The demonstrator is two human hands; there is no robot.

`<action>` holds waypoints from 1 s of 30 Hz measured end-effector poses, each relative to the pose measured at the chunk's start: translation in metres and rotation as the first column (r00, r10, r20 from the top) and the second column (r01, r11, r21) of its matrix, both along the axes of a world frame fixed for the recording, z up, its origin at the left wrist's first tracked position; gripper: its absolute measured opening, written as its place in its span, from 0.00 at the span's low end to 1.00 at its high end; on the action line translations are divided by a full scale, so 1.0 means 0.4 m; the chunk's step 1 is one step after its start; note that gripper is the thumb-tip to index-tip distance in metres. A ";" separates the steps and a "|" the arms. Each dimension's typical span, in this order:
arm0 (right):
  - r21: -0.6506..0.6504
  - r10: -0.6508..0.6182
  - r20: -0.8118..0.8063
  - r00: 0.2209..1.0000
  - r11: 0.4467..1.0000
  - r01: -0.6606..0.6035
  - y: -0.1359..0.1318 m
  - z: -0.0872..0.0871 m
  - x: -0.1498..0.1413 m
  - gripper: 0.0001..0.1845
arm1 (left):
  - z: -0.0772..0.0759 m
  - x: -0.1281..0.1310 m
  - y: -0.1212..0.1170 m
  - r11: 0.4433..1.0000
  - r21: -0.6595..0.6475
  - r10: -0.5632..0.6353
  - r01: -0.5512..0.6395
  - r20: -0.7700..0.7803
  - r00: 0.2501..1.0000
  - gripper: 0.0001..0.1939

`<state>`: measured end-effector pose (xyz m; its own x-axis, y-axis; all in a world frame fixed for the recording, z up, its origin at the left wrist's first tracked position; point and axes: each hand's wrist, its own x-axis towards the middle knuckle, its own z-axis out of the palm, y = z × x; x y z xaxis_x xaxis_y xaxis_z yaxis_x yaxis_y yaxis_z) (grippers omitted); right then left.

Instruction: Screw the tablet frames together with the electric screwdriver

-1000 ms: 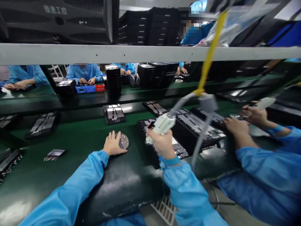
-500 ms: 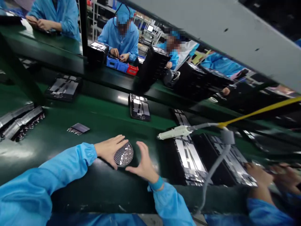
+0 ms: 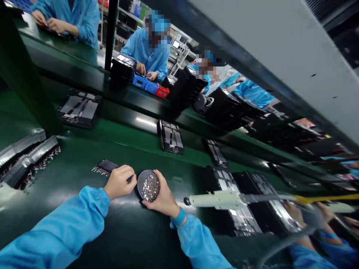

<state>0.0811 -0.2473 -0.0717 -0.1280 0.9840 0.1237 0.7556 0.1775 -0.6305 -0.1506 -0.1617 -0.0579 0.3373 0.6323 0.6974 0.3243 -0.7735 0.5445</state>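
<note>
A round perforated dish (image 3: 148,185) of small shiny metal pieces, probably screws, stands tilted slightly toward me at the bench's middle. My right hand (image 3: 165,192) curves round its right side, thumb at the lower rim and fingers at the upper. Just left of the dish, my left hand (image 3: 121,182) is closed in a pinch; a dark spot shows at its fingertips, and I cannot make out what it is. Close behind that hand lies a dark flat part (image 3: 106,166) with a row of thin pins or wires along its edge.
An electric screwdriver (image 3: 215,200) hangs at right over stacked tablet-like units (image 3: 244,220). More units (image 3: 171,137) lie on the conveyor behind. Rows of wired parts (image 3: 30,160) sit at left. A co-worker's arms (image 3: 303,228) are at far right; others work across the line.
My right hand has closed in on the dish and now grips its right side. My left hand has left the dish, moving left into a pinch. The view has shifted, and the screwdriver appears lower.
</note>
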 end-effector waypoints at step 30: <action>-0.251 -0.054 -0.776 0.629 0.940 -0.230 0.200 0.031 -0.012 0.42 | 0.029 0.128 -0.013 0.916 0.019 -0.249 0.401 -0.756 0.606 0.30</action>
<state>0.0764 -0.1674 -0.0593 -0.2151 0.9736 -0.0766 -0.0341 -0.0859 -0.9957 -0.0992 -0.1668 -0.0463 0.9371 0.2757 0.2141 0.2606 -0.9606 0.0964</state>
